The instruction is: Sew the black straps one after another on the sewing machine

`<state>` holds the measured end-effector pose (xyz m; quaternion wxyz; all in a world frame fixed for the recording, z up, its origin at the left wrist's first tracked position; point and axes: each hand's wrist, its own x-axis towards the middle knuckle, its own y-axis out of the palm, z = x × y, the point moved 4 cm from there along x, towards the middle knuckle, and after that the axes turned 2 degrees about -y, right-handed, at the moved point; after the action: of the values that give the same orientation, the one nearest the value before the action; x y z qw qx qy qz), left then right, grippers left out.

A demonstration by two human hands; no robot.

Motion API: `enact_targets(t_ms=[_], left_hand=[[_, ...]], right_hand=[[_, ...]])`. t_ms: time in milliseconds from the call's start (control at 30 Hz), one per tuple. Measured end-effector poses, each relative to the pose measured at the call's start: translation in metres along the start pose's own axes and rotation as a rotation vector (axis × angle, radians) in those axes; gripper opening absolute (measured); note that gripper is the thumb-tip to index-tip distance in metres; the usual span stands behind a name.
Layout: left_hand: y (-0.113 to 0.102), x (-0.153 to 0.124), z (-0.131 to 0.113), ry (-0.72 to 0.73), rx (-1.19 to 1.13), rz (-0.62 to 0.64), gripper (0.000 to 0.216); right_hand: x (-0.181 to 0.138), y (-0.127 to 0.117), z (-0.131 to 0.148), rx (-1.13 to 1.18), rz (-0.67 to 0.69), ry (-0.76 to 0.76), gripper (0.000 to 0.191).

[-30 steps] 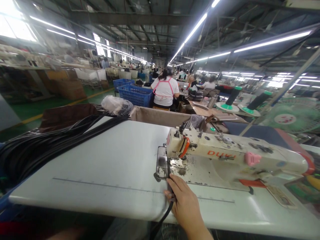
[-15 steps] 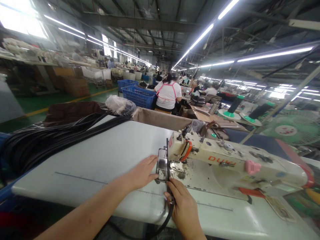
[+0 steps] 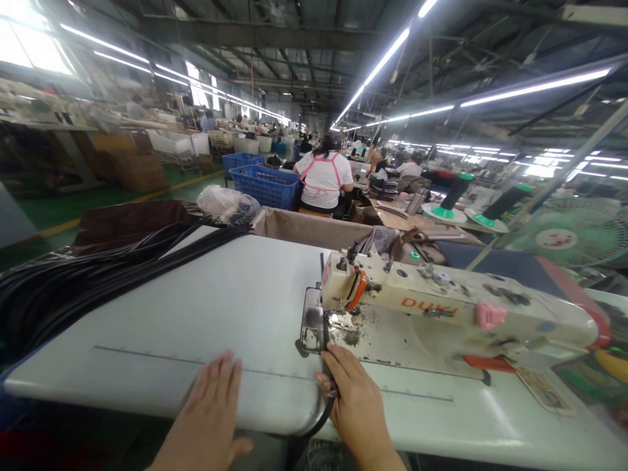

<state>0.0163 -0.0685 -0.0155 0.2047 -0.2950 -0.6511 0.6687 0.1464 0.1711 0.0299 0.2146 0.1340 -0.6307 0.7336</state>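
A sewing machine (image 3: 417, 314) with an orange brand name stands on the white table (image 3: 230, 294). A narrow black strap (image 3: 321, 418) runs under the machine's head and bends down over the table's front edge. My right hand (image 3: 356, 399) grips this strap just in front of the needle area, thumb on one side and fingers on the other. My left hand (image 3: 210, 405) lies flat at the front edge, fingers stretched out, holding nothing. Near the needle, a metal plate (image 3: 313, 320) sits left of the strap.
Many black straps (image 3: 122, 275) lie heaped at the table's left. Behind the table are a beige-lined bin (image 3: 309, 227), blue crates (image 3: 267, 185) and a seated co-worker (image 3: 324, 180). Thread cones (image 3: 454, 196) and a fan (image 3: 564, 235) stand at the right.
My left hand has left the metal plate and moved left and toward me, to the table's front edge. My right hand stays on the strap. The view has shifted slightly.
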Motion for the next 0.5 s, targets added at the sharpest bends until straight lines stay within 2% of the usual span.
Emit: enact_targets(t_ms=[33, 100, 200, 300, 433, 500], left_hand=[[-0.003, -0.013, 0.007, -0.06, 0.035, 0.07, 0.098], [-0.016, -0.03, 0.014, -0.092, 0.011, 0.233, 0.074], [-0.047, -0.029, 0.005, -0.044, -0.169, 0.384, 0.052], [-0.071, -0.006, -0.026, 0.125, -0.341, 0.28, 0.028], [-0.069, 0.035, -0.081, 0.439, -0.469, 0.065, 0.049], [-0.063, 0.056, -0.104, 0.522, -0.478, -0.035, 0.054]], right_hand=[[0.0, 0.0, 0.0, -0.003, 0.0, 0.0, 0.031], [0.001, 0.0, 0.001, -0.001, 0.0, 0.002, 0.031], [0.0, 0.0, 0.001, 0.006, -0.011, 0.007, 0.03], [-0.001, 0.0, 0.001, 0.027, -0.029, 0.008, 0.029], [-0.002, -0.002, 0.0, 0.097, -0.054, 0.004, 0.027], [-0.002, -0.005, 0.0, 0.152, -0.063, -0.007, 0.027]])
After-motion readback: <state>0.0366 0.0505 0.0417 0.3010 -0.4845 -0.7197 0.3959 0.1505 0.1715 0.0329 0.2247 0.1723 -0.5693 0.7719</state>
